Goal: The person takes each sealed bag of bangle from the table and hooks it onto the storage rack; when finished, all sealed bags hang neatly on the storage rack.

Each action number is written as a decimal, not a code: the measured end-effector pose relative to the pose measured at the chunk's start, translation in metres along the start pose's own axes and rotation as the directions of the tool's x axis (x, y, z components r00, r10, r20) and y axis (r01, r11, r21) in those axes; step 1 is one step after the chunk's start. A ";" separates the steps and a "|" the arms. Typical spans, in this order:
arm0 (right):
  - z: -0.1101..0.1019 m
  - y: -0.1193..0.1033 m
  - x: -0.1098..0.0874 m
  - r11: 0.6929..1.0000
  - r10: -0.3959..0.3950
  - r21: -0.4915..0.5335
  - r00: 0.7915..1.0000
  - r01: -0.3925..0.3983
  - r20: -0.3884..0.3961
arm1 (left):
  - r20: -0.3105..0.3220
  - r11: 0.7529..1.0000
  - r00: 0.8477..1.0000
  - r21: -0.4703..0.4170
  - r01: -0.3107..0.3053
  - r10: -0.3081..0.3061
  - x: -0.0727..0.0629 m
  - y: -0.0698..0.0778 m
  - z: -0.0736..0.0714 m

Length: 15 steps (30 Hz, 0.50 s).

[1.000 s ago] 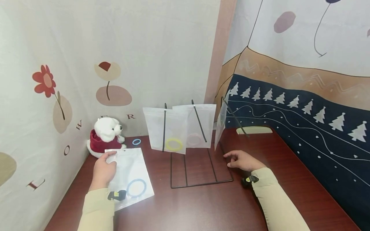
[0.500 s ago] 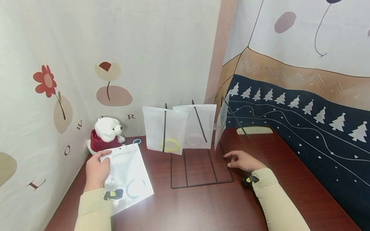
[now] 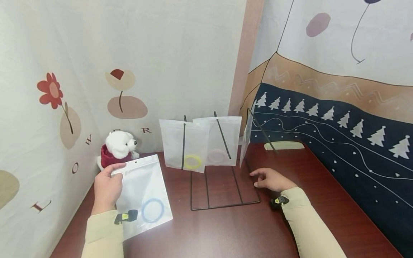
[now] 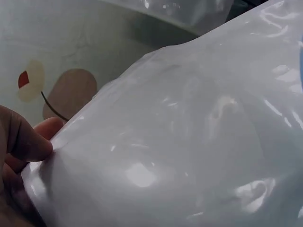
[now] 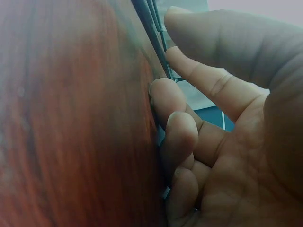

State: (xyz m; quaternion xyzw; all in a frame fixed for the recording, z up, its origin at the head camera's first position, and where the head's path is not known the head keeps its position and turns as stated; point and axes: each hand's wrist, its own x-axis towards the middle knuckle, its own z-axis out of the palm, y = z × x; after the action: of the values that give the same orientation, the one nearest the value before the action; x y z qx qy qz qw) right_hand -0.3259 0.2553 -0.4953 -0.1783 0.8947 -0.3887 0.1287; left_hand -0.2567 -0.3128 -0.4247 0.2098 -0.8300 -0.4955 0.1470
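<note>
My left hand (image 3: 108,188) pinches the upper left corner of a white plastic zip bag (image 3: 138,186) between thumb and fingers. A small hang hole shows near the bag's top edge, and a blue ring (image 3: 153,210) shows at its lower right. In the left wrist view the glossy bag (image 4: 180,127) spreads out from the pinched corner. My right hand (image 3: 274,180) rests low at the right side of a black wire rack (image 3: 226,206), its index fingertip at the base wire. In the right wrist view the thumb (image 5: 213,38) stands apart from the loosely bent fingers.
On the rack hang a bag with a yellow ring (image 3: 172,143), a bag with a pink ring (image 3: 230,132) and a bag seen edge-on (image 3: 246,139). A white plush bear (image 3: 119,143) sits at the back left. A pale comb (image 3: 284,145) lies at the back right.
My left hand has shifted slightly left, and the bag has risen and tilted toward me, now covering the small blue ring behind it. The bag with the yellow ring swings slightly. My right hand stays put.
</note>
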 end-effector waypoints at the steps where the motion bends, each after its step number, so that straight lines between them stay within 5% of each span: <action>1: 0.000 0.000 0.000 1.000 -0.001 0.000 1.000 0.001 0.001 | -0.003 1.000 1.000 -0.005 -0.004 0.004 -0.001 0.002 0.000; 15: 0.000 -0.006 -0.002 1.000 0.009 -0.016 1.000 -0.009 -0.008 | -0.052 0.964 0.993 -0.240 -0.112 0.102 -0.021 0.027 -0.004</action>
State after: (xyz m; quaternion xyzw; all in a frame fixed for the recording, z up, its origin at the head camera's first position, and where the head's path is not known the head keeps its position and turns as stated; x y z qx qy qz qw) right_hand -0.3228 0.2523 -0.4911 -0.1739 0.8990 -0.3818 0.1255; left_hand -0.2427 -0.2941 -0.3998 0.1547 -0.7705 -0.5801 0.2142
